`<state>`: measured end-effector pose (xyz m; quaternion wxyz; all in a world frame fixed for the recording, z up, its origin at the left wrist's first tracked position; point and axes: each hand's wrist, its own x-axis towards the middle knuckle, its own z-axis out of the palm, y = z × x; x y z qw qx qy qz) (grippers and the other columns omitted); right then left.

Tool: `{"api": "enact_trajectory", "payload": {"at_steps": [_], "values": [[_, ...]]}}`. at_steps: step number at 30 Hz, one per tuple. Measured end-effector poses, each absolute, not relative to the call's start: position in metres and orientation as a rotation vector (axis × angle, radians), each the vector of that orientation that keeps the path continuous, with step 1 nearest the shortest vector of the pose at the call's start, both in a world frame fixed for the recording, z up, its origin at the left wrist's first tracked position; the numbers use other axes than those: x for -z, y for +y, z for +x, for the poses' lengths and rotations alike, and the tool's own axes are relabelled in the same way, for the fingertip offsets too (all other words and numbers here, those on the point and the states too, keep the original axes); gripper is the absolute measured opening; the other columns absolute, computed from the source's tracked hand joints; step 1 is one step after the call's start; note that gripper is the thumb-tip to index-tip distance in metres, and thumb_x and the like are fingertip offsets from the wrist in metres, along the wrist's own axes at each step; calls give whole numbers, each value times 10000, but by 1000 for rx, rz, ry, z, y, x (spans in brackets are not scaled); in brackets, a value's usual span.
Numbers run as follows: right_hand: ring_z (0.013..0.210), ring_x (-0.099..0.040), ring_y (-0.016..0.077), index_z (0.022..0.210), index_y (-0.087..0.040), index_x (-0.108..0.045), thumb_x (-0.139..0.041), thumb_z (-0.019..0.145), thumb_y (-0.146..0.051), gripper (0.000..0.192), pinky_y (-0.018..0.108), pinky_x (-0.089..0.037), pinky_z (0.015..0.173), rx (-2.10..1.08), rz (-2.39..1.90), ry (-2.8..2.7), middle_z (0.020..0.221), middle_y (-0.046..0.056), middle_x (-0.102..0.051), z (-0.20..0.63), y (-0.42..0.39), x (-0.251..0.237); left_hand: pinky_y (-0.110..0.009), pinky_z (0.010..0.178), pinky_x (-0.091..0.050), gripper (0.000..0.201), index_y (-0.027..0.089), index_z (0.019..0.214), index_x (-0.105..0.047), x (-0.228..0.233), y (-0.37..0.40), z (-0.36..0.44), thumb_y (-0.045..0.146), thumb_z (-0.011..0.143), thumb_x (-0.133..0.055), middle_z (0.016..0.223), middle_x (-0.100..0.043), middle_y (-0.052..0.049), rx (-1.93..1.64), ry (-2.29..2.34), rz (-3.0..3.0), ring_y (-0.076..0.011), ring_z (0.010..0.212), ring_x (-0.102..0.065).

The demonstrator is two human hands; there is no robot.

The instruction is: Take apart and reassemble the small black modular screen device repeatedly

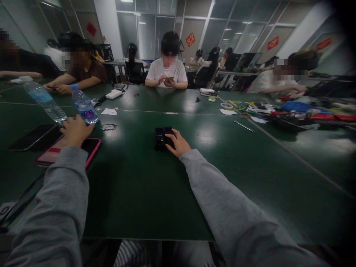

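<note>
Two hands apart: right hand [178, 142] on black box [162, 138], left hand [74, 130] beside bottle [85, 107].

The room is dim overall, lit from ceiling panels [130, 1] far back near the glass partitions [155, 29]; their light falls as soft pale glare patches on the glossy green table [144, 185], brightest near the middle and at the right side; shadows are weak and diffuse; the wide lens bends straight lines, stretching the grey sleeves [239, 215] at the bottom; the corners darken, the upper right most; fine detail is soft and slightly smeared throughout; faces are pixelated.
</note>
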<state>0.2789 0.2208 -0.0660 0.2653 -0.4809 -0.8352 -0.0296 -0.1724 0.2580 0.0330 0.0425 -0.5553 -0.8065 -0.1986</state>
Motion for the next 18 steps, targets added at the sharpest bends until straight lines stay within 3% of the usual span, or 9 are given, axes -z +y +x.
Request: {"api": "enact_trajectory", "payload": {"at_steps": [3, 6, 11, 18], "values": [[1357, -487, 367, 1387, -224, -476, -624, 926, -373, 506, 582, -508, 1038, 83, -1308, -2258, 1526, 194, -321, 279, 221, 66, -560, 1133, -345, 600, 61, 1435, -442, -30, 268, -87, 369, 933, -557, 1451, -481, -247, 1002, -2125, -1922, -391, 1374, -429], [1347, -497, 361, 1394, -234, -470, -620, 930, -381, 509, 586, -505, 1040, 87, -1312, -2257, 1530, 186, -321, 280, 221, 65, -461, 1175, -335, 537, 134, 1405, -494, -5, 279, -1, 353, 925, -591, 1417, -541, -174, 1504, -1853, -2296, -299, 1360, -478], [1374, -469, 346, 1395, -217, -475, -614, 938, -398, 510, 557, -506, 1050, 70, -1297, -2271, 1516, 198, -336, 279, 220, 62, -447, 1152, -381, 567, 175, 1396, -501, 53, 282, 83, 376, 889, -658, 1485, -476, -180, 2093, -1824, -2615, -286, 1347, -509], [1328, -517, 336, 1443, -238, -433, -593, 953, -397, 540, 545, -523, 1032, 40, -1344, -2277, 1570, 184, -275, 279, 221, 63, -445, 1102, -461, 529, 210, 1375, -528, 75, 289, 83, 277, 865, -653, 1326, -633, -124, 2525, -2029, -2610, -247, 1245, -604]]}}
